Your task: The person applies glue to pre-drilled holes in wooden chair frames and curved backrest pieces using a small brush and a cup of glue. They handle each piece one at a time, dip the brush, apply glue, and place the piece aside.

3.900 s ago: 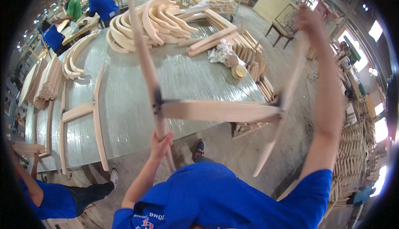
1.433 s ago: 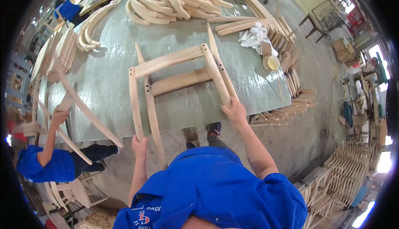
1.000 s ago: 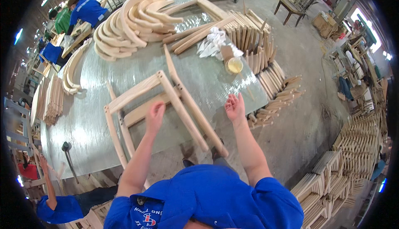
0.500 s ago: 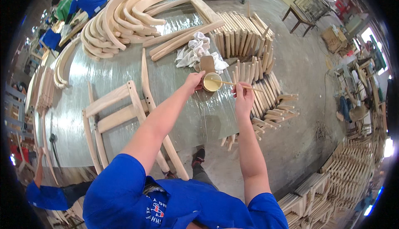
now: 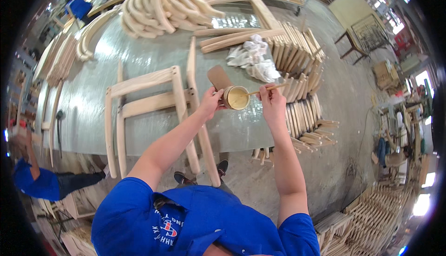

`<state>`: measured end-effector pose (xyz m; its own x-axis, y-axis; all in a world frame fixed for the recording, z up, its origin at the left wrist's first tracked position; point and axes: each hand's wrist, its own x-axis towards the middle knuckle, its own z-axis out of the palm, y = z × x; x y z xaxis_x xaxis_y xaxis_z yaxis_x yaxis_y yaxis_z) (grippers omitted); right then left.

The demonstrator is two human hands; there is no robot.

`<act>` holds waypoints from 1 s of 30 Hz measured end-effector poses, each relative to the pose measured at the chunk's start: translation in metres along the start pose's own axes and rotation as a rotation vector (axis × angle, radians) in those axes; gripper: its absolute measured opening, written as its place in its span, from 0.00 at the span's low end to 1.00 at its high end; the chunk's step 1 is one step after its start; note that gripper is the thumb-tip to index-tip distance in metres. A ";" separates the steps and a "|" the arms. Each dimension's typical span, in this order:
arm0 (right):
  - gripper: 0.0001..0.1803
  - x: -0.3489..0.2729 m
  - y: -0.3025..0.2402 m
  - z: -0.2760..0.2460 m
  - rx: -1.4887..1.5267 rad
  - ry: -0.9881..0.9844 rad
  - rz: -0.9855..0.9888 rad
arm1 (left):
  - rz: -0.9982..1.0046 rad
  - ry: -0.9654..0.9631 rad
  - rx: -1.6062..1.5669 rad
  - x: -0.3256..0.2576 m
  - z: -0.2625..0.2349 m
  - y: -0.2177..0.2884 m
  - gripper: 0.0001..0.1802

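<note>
My left hand (image 5: 213, 102) is closed round the side of a small open jar (image 5: 238, 98) of pale yellow, creamy stuff, tilted toward me. My right hand (image 5: 273, 99) pinches a thin wooden stick (image 5: 278, 86), its tip dipped into the jar. Beyond the jar a brown flat piece (image 5: 219, 76) lies against the table, partly hidden by the jar and my fingers. To the left of my left forearm stands a pale wooden chair frame (image 5: 146, 80), with legs and crossrails joined. A crumpled white rag (image 5: 254, 58) lies past my right hand.
The table (image 5: 93, 121) has a shiny film on top. Curved wooden parts (image 5: 158, 5) are heaped at its far side, with straight bars (image 5: 232, 40) beside them. Bundled wooden sticks (image 5: 302, 116) stand along the right edge. A person in blue (image 5: 37, 181) is at lower left.
My view has shifted, so the table and chair frame sit differently in it. The jar is now tilted more toward me, and the stick is still in it.
</note>
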<state>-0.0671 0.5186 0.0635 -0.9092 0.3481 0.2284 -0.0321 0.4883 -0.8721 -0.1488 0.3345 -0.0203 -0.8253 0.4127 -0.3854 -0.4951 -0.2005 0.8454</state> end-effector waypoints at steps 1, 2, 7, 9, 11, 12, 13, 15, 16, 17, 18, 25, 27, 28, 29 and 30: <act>0.11 -0.004 -0.014 0.012 -0.093 -0.028 -0.025 | 0.027 0.031 -0.020 -0.016 -0.015 0.005 0.12; 0.11 -0.008 -0.025 0.028 -0.034 -0.102 -0.034 | 0.059 0.058 -0.039 -0.031 -0.030 0.010 0.12; 0.10 -0.034 -0.096 0.102 0.275 -0.158 -0.104 | 0.168 0.186 -0.137 -0.113 -0.115 0.036 0.11; 0.09 -0.045 -0.122 0.134 0.085 -0.233 -0.160 | 0.240 0.200 -0.181 -0.143 -0.151 0.044 0.12; 0.09 -0.059 -0.147 0.171 0.246 -0.285 -0.134 | 0.292 0.273 -0.206 -0.172 -0.186 0.052 0.13; 0.10 -0.067 -0.157 0.186 0.309 -0.272 -0.144 | 0.324 0.301 -0.221 -0.186 -0.202 0.057 0.12; 0.10 -0.073 -0.168 0.202 0.373 -0.259 -0.152 | 0.357 0.328 -0.235 -0.199 -0.217 0.062 0.12; 0.09 -0.084 -0.180 0.234 0.414 -0.280 -0.134 | 0.412 0.381 -0.241 -0.221 -0.247 0.067 0.12; 0.09 -0.090 -0.186 0.250 0.424 -0.317 -0.090 | 0.434 0.414 -0.236 -0.230 -0.262 0.068 0.13; 0.09 -0.095 -0.191 0.264 0.426 -0.350 -0.042 | 0.449 0.441 -0.233 -0.239 -0.274 0.070 0.14; 0.09 -0.098 -0.194 0.274 0.451 -0.405 0.103 | 0.453 0.458 -0.280 -0.247 -0.284 0.071 0.13; 0.04 -0.108 -0.202 0.331 0.969 -0.554 0.336 | 0.447 0.547 -0.453 -0.274 -0.338 0.067 0.10; 0.03 -0.105 -0.205 0.343 0.996 -0.572 0.310 | 0.464 0.573 -0.498 -0.272 -0.348 0.067 0.09; 0.03 -0.104 -0.206 0.351 1.010 -0.554 0.306 | 0.480 0.586 -0.525 -0.269 -0.352 0.068 0.09; 0.03 -0.102 -0.206 0.359 1.025 -0.533 0.305 | 0.494 0.597 -0.551 -0.265 -0.355 0.069 0.10; 0.03 -0.096 -0.197 0.366 1.021 -0.527 0.376 | 0.495 0.591 -0.557 -0.259 -0.357 0.072 0.10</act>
<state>-0.1255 0.0963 0.0553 -0.9822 -0.1521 -0.1105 0.1740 -0.5130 -0.8406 -0.0674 -0.1041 0.0085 -0.9044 -0.3183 -0.2841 0.0156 -0.6902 0.7235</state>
